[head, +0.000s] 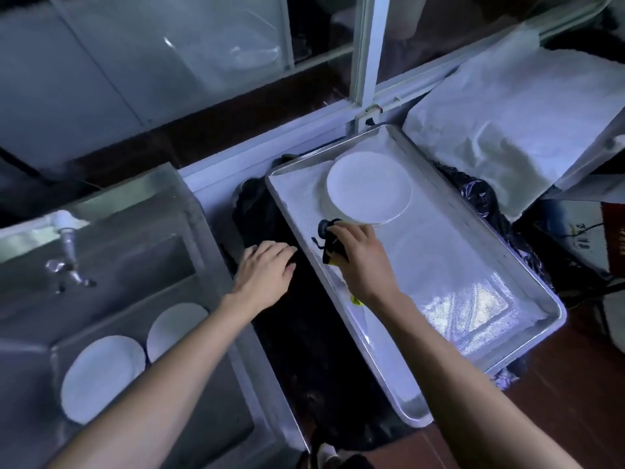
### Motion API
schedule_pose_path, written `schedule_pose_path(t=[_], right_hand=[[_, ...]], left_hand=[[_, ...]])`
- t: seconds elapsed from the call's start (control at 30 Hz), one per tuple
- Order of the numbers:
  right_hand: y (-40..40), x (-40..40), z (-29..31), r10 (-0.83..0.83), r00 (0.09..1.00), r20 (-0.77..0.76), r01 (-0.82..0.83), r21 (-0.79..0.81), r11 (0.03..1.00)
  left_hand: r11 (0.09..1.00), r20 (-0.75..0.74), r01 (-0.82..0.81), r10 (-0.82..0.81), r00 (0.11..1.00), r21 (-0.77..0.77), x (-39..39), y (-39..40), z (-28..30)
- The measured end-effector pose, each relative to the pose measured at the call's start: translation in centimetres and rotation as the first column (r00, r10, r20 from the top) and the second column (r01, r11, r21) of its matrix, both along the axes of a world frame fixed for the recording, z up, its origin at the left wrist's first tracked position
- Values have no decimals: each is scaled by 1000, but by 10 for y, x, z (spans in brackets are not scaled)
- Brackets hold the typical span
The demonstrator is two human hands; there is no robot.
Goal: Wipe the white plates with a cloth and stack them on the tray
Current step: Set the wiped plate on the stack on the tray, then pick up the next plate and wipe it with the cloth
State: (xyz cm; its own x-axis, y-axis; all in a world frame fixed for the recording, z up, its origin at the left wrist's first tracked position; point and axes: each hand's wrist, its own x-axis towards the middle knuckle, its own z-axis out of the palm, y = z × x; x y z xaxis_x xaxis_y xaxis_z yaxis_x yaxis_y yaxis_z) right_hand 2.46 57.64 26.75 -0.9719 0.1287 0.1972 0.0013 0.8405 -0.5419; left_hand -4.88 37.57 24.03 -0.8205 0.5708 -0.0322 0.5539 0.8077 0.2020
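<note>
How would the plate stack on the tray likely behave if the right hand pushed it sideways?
The plate stack looks rigid and probably breakable, being white, dish-like ware. It sits flat on the lined tray, so it should slide or drag, not roll. The top plate sits slightly offset, so it might shift separately. The right hand grips a dark cloth.

Both bare forearms reach forward. The left hand lies flat, fingers relaxed; the right hand is curled in a closed grip.

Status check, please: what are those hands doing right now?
Right hand grips dark cloth beside stacked plates on tray. Left hand open. Two plates wait in sink.
</note>
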Motion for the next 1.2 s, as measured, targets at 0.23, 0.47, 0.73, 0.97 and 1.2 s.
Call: schedule_pose_path(t=[0.23, 0.47, 0.73, 0.97, 1.2], right_hand=[[-122, -20, 8, 209, 977, 33, -211, 76, 975], [-258, -22, -6, 366, 925, 106, -376, 92, 922], [-381, -33, -33, 430, 867, 250, -457, 60, 887], [-410, -36, -69, 384, 870, 309, -392, -41, 919], [-399, -56, -119, 360, 851, 382, -341, -121, 932]], left_hand=[[982, 45, -188, 187, 981, 26, 30, -141, -3], [915, 146, -404, 400, 905, 1, 65, -282, -34], [886, 216, -449, 464, 859, -119, 91, -387, -65], [912, 235, -368, 404, 884, -184, 79, -408, -92], [876, 305, -455, 482, 822, -157, 57, -402, -137]])
